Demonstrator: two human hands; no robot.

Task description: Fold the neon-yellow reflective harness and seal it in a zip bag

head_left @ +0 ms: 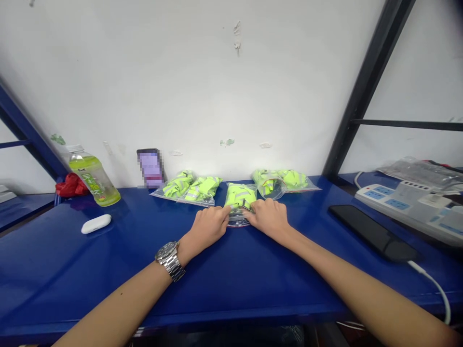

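A clear plastic bag [239, 222] with a folded neon-yellow garment [240, 194] bearing grey stripes lies flat in the middle of the blue table. My left hand [210, 224], a metal watch on its wrist, grips the bag's near left edge with curled fingers. At the near right edge my right hand [269, 218] pinches the same bag. Knuckles hide most of both grips. Behind to the left lie bagged neon-yellow garments [202, 189]. More bagged garments [293, 179] rest behind to the right, against the wall.
On the blue table [144, 279] stand a green drink bottle [96, 176] and a propped phone [151, 167]. A white earphone case [96, 224] lies at left. Rightward are a black phone [374, 233] with a white cable and a power strip [408, 205].
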